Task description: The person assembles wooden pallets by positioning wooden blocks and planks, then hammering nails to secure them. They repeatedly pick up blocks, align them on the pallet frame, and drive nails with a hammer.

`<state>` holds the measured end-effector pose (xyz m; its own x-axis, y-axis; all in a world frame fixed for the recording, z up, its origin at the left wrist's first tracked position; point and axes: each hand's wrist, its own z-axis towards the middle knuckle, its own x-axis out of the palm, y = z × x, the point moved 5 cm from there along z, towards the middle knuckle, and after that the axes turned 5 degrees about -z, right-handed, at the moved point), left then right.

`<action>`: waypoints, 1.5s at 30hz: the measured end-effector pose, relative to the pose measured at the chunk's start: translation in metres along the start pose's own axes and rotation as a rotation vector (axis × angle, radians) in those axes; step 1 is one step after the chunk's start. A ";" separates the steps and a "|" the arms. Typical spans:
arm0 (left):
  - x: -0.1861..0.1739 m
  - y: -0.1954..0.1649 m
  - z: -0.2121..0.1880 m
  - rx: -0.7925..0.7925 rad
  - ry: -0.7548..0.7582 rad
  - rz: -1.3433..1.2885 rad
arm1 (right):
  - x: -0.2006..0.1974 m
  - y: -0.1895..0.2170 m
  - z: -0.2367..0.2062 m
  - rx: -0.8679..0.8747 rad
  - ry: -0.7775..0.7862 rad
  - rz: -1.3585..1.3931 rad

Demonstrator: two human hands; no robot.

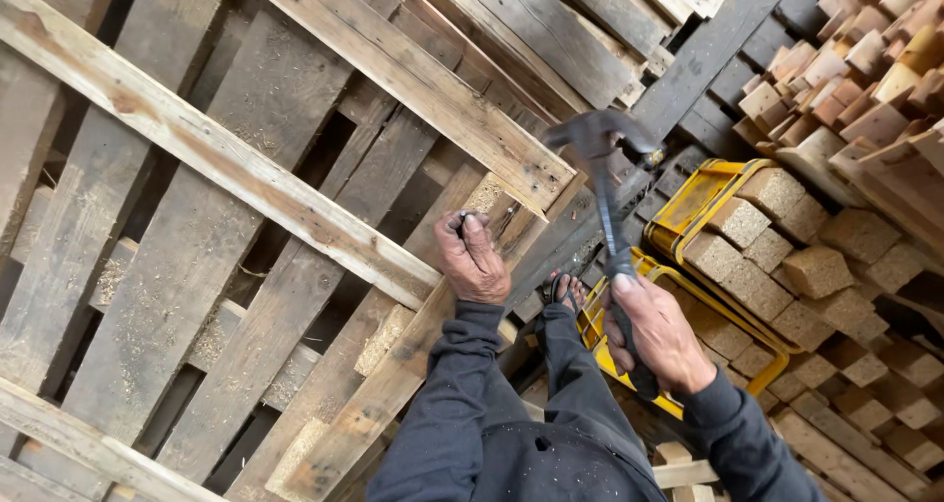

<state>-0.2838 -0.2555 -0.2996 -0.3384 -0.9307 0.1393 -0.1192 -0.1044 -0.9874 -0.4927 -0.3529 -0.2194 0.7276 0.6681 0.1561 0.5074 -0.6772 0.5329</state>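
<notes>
My left hand pinches a small dark nail upright against a wooden plank of a pallet. My right hand grips the black handle of a claw hammer, whose dark metal head is raised above and to the right of the nail. Both arms wear dark sleeves. My sandalled foot rests just below the plank's edge.
Weathered pallets with gaps between boards fill the left and middle. A yellow crate holding pressed-wood blocks stands at the right, with several more blocks piled around it and cut wood pieces stacked at the upper right.
</notes>
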 end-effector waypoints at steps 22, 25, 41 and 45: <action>0.006 -0.021 0.008 0.082 0.052 0.167 | 0.038 -0.077 -0.045 -0.095 -0.194 -0.031; 0.003 -0.013 0.006 0.047 0.051 0.112 | 0.039 -0.099 -0.045 -0.096 -0.236 -0.111; -0.027 -0.051 0.014 0.146 -0.103 0.766 | 0.053 -0.103 -0.033 -0.223 -0.209 -0.210; -0.020 -0.043 0.017 0.129 -0.006 0.864 | 0.055 -0.094 -0.046 -0.239 -0.292 -0.192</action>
<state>-0.2564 -0.2378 -0.2610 -0.2567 -0.7041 -0.6621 0.2836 0.6000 -0.7480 -0.5216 -0.2376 -0.2226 0.7482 0.6362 -0.1883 0.5496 -0.4355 0.7129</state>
